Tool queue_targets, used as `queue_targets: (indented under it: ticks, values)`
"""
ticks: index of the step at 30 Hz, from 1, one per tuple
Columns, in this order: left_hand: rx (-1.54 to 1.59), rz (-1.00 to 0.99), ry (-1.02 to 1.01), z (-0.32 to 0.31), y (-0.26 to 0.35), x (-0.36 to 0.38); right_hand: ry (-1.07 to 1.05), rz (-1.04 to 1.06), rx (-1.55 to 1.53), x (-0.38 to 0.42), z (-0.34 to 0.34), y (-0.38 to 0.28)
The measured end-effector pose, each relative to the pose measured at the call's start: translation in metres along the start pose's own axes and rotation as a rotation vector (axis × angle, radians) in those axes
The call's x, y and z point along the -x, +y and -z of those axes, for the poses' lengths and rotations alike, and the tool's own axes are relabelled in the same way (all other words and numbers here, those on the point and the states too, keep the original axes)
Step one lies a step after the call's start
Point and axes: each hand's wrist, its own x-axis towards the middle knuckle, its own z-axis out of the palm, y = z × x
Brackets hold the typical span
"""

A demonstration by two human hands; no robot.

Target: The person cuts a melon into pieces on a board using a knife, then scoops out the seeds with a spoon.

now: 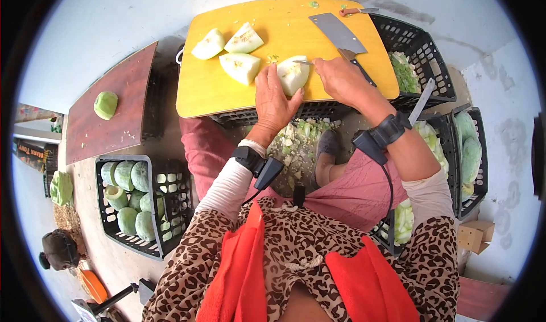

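At the lower left of the frame, whole winter melons (127, 221) are stacked in a black plastic crate (133, 249). Near the centre, pale and green trimmings (293, 146) are scattered on the floor. Strapped devices (389, 131) are worn on both wrists.

Above centre, a winter melon wedge (292, 80) is steadied on a yellow board (284, 23) by the left hand (273, 103), whose fingers and thumb are closed about its left and near sides. A small metal blade (302, 62) is clamped in the right hand (343, 83); its handle is hidden by the fingers. The blade is held at the upper edge of the cut face. For sound work, the wedge should be pressed firmly down, the strokes kept shallow and controlled, and the left fingertips held clear of the edge. The wedge is positioned between the hands: touched by the left, and reached from the right by the blade.

Farther off, three cut pieces (239, 68) are set at the board's left. At its upper right, a cleaver (339, 33) is laid, with a wooden-handled knife (354, 11) noted beyond, at the far edge.
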Motion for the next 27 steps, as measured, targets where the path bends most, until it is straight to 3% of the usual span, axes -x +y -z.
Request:
queue_targets:
  ticks: [10, 25, 27]
  values:
    - [-0.022, -0.020, 0.003, 0.001, 0.002, 0.002, -0.049, -0.106, 0.007, -0.004, 0.009, -0.011]
    - [0.015, 0.031, -0.002, -0.005, 0.004, -0.006, -0.049, -0.017, 0.003, 0.001, 0.007, -0.023]
    - [0.005, 0.043, -0.010, -0.005, 0.006, -0.007, -0.083, -0.100, 0.009, -0.004, 0.013, -0.025]
